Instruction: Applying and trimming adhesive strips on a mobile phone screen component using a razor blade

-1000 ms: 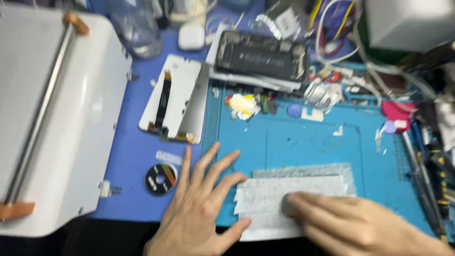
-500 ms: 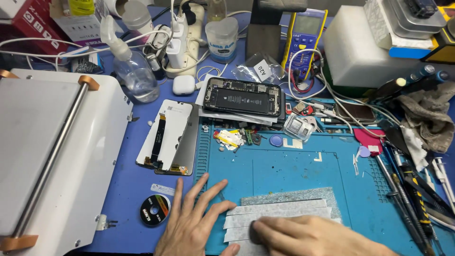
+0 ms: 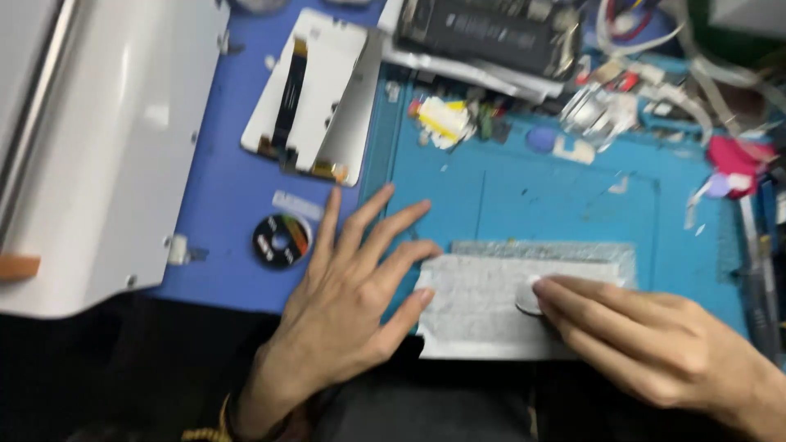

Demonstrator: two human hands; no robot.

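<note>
My left hand (image 3: 344, 303) lies flat on the blue mat's near-left corner with its fingers spread; its lowest finger touches the left edge of a grey-white textured sheet (image 3: 483, 307). My right hand (image 3: 655, 344) rests on the sheet's right part, fingertips pressing a small round grey disc (image 3: 528, 296) against it. The sheet lies at the front edge of the blue work mat (image 3: 532, 192).
A white phone screen panel with a dark flex cable (image 3: 315, 94) lies at the mat's upper left. A small black tape roll (image 3: 281, 240) sits left of my left hand. A big white machine (image 3: 90, 155) fills the left side. Small parts and tools crowd the back and right.
The view has dropped and closed in on the mat. My left hand has shifted slightly onto the sheet's left edge; my right hand stays on the sheet.
</note>
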